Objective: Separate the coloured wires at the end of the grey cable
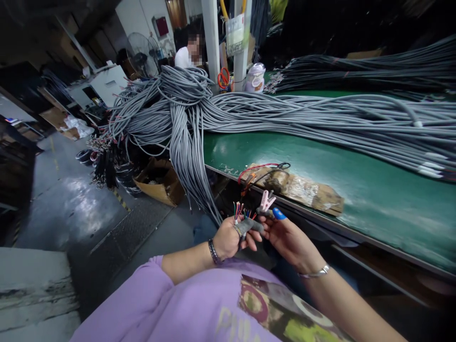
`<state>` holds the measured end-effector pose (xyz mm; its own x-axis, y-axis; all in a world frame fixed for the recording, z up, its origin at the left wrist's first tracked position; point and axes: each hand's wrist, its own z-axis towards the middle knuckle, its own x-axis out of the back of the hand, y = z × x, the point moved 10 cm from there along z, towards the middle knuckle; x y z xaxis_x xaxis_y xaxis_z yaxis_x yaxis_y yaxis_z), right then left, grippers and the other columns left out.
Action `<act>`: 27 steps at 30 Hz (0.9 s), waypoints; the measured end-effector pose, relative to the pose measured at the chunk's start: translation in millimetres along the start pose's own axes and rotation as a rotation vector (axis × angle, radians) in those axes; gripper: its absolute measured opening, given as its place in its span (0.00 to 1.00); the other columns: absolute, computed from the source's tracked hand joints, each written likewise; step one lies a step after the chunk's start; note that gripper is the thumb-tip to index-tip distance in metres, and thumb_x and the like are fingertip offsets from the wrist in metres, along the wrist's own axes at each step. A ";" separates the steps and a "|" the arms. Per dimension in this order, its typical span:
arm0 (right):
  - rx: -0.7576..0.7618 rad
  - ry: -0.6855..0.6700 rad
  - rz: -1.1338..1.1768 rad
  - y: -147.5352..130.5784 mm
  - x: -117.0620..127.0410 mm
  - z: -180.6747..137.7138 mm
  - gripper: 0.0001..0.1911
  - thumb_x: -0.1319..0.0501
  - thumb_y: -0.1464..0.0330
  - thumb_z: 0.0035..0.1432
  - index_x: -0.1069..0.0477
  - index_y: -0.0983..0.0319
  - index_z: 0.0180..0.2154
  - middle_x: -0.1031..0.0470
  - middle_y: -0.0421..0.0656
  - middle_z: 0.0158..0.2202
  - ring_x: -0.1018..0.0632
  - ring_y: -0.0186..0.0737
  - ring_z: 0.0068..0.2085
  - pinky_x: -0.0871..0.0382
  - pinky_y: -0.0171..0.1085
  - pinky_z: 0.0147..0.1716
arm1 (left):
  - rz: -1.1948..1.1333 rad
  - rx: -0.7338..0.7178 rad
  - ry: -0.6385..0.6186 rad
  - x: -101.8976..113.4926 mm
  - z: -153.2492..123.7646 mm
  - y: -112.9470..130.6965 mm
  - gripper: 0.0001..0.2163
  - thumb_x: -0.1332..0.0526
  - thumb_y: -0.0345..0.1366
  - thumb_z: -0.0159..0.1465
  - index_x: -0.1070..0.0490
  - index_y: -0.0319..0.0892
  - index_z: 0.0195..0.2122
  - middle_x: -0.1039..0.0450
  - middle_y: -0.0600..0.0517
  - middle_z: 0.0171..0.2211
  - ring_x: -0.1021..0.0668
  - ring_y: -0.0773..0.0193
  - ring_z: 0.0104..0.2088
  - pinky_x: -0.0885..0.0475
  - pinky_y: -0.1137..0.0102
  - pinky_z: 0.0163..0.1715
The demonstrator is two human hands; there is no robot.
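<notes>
My left hand [230,238] is closed around a bunch of thin coloured wires [238,210], whose stripped ends fan upward in red, blue, green and white. Grey covers wrap its thumb and a finger. Just to its right is my right hand [285,237], palm turned up, with a blue cover on the thumb and a grey one on a finger. Its fingers are partly stretched toward the left hand, and I see nothing between them. A pink clothespin [266,201] stands right behind its fingertips; whether they touch is unclear.
A taped wooden board [302,191] with red and black leads lies along the green table's [356,175] near edge. Long grey cables [285,111] stretch across the table and hang over its left end. Below sits a cardboard box [160,185]. Another person [185,56] is behind.
</notes>
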<state>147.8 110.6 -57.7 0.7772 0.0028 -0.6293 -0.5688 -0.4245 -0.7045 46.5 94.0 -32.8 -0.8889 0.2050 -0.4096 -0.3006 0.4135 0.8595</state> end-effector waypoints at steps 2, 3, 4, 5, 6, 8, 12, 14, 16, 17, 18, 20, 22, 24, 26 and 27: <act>0.027 -0.072 -0.125 -4.1 -12.8 -5.6 0.21 0.29 0.50 0.46 0.20 0.59 0.36 0.20 0.44 0.36 0.22 0.41 0.35 0.28 0.40 0.37 | 0.051 0.020 -0.017 -1.6 -0.2 -3.1 0.26 0.34 0.57 0.50 0.27 0.34 0.31 0.26 0.49 0.23 0.27 0.71 0.15 0.48 0.76 0.12; 0.045 -0.103 -0.197 -6.8 -19.8 -8.5 0.22 0.29 0.51 0.46 0.20 0.60 0.38 0.20 0.45 0.37 0.22 0.43 0.36 0.28 0.40 0.38 | 0.081 0.030 -0.028 -2.5 -0.3 -4.8 0.26 0.35 0.57 0.51 0.27 0.34 0.31 0.25 0.49 0.23 0.27 0.71 0.15 0.48 0.76 0.12; 0.066 -0.119 -0.268 -10.0 -26.0 -11.2 0.22 0.29 0.52 0.46 0.20 0.60 0.39 0.20 0.46 0.38 0.22 0.43 0.37 0.29 0.40 0.39 | 0.111 0.039 -0.038 -3.2 -0.3 -6.5 0.26 0.35 0.58 0.51 0.27 0.34 0.32 0.25 0.49 0.23 0.27 0.70 0.15 0.48 0.76 0.12; 0.088 -0.123 -0.338 -13.5 -31.4 -13.6 0.21 0.28 0.53 0.46 0.21 0.60 0.39 0.20 0.45 0.37 0.23 0.42 0.37 0.29 0.39 0.39 | 0.141 0.045 -0.045 -3.7 -0.4 -7.9 0.27 0.36 0.58 0.52 0.28 0.34 0.34 0.25 0.48 0.24 0.27 0.70 0.15 0.48 0.76 0.12; 0.105 -0.123 -0.396 -16.5 -36.3 -15.5 0.20 0.28 0.54 0.46 0.21 0.60 0.38 0.20 0.45 0.36 0.23 0.41 0.35 0.30 0.38 0.37 | 0.169 0.047 -0.047 -3.8 -0.6 -9.1 0.27 0.36 0.58 0.52 0.28 0.35 0.35 0.25 0.48 0.24 0.27 0.70 0.15 0.47 0.76 0.12; 0.114 -0.100 -0.467 -20.4 -42.5 -17.7 0.19 0.28 0.55 0.45 0.22 0.61 0.36 0.22 0.43 0.31 0.26 0.36 0.27 0.32 0.36 0.29 | 0.217 0.044 -0.048 -3.7 -0.9 -10.6 0.26 0.37 0.58 0.53 0.30 0.35 0.36 0.24 0.48 0.24 0.27 0.70 0.15 0.47 0.76 0.13; 0.096 -0.051 -0.483 -23.0 -44.5 -19.0 0.18 0.28 0.54 0.44 0.25 0.61 0.30 0.25 0.39 0.24 0.32 0.31 0.19 0.38 0.34 0.20 | 0.269 0.045 -0.061 -5.0 -1.3 -13.4 0.24 0.36 0.55 0.53 0.31 0.37 0.35 0.24 0.49 0.24 0.28 0.70 0.15 0.47 0.76 0.13; 0.106 -0.040 -0.488 -24.4 -43.1 -18.9 0.19 0.28 0.54 0.43 0.26 0.61 0.28 0.25 0.39 0.24 0.32 0.31 0.20 0.37 0.34 0.21 | 0.279 0.044 -0.069 -5.7 -1.1 -13.8 0.23 0.36 0.55 0.53 0.31 0.37 0.33 0.25 0.50 0.24 0.28 0.70 0.15 0.46 0.76 0.13; 0.127 -0.025 -0.502 -26.2 -40.2 -18.4 0.19 0.28 0.53 0.42 0.26 0.61 0.27 0.25 0.40 0.24 0.31 0.32 0.21 0.35 0.34 0.23 | 0.284 0.042 -0.065 -5.2 -0.5 -13.1 0.23 0.36 0.55 0.53 0.31 0.37 0.33 0.25 0.49 0.24 0.27 0.70 0.15 0.46 0.76 0.13; 0.140 -0.013 -0.505 -27.2 -38.2 -17.9 0.20 0.27 0.52 0.42 0.26 0.61 0.27 0.25 0.40 0.24 0.31 0.33 0.22 0.35 0.34 0.24 | 0.282 0.042 -0.059 -4.4 0.0 -12.6 0.23 0.36 0.55 0.52 0.31 0.37 0.33 0.24 0.49 0.25 0.27 0.70 0.15 0.45 0.76 0.13; 0.154 0.000 -0.504 -28.2 -36.1 -17.5 0.20 0.27 0.52 0.41 0.25 0.61 0.27 0.26 0.39 0.24 0.30 0.33 0.23 0.34 0.34 0.26 | 0.278 0.043 -0.052 -3.5 0.5 -12.3 0.24 0.36 0.56 0.52 0.31 0.36 0.33 0.24 0.48 0.25 0.27 0.70 0.15 0.45 0.76 0.13; 0.168 0.027 -0.493 -29.1 -31.8 -16.3 0.20 0.27 0.52 0.41 0.25 0.61 0.26 0.26 0.39 0.24 0.29 0.34 0.25 0.33 0.35 0.29 | 0.258 0.041 -0.039 -2.0 1.7 -11.9 0.25 0.36 0.57 0.52 0.31 0.36 0.32 0.24 0.47 0.26 0.27 0.70 0.16 0.45 0.76 0.13; 0.172 0.052 -0.488 -29.1 -27.9 -15.0 0.21 0.27 0.52 0.40 0.25 0.61 0.26 0.26 0.40 0.24 0.28 0.35 0.27 0.32 0.35 0.30 | 0.227 0.034 -0.032 -1.2 3.2 -12.1 0.25 0.37 0.58 0.53 0.31 0.36 0.32 0.23 0.46 0.26 0.26 0.69 0.16 0.45 0.76 0.13; 0.182 0.073 -0.494 -29.6 -25.1 -14.1 0.21 0.27 0.51 0.40 0.26 0.61 0.26 0.26 0.40 0.24 0.29 0.36 0.27 0.33 0.35 0.30 | 0.197 0.026 -0.025 -0.2 4.8 -12.8 0.26 0.38 0.58 0.54 0.31 0.35 0.33 0.23 0.46 0.26 0.25 0.68 0.17 0.45 0.76 0.12; 0.196 0.087 -0.498 -30.3 -23.3 -13.5 0.21 0.26 0.52 0.39 0.26 0.61 0.25 0.26 0.40 0.24 0.29 0.36 0.27 0.33 0.35 0.31 | 0.175 0.021 -0.017 0.9 6.0 -13.6 0.26 0.39 0.58 0.55 0.30 0.35 0.34 0.23 0.46 0.26 0.25 0.67 0.17 0.44 0.76 0.12; 0.197 0.092 -0.495 -30.1 -22.6 -13.1 0.20 0.26 0.52 0.39 0.26 0.61 0.25 0.26 0.39 0.24 0.29 0.36 0.27 0.33 0.35 0.31 | 0.168 0.019 -0.015 1.4 6.3 -13.7 0.25 0.39 0.58 0.55 0.31 0.35 0.34 0.23 0.46 0.26 0.25 0.67 0.17 0.44 0.76 0.12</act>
<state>150.9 111.4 -18.0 0.9805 0.0766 -0.1811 -0.1612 -0.2143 -0.9634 51.5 94.2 -47.0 -0.9209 0.2860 -0.2648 -0.1412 0.3884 0.9106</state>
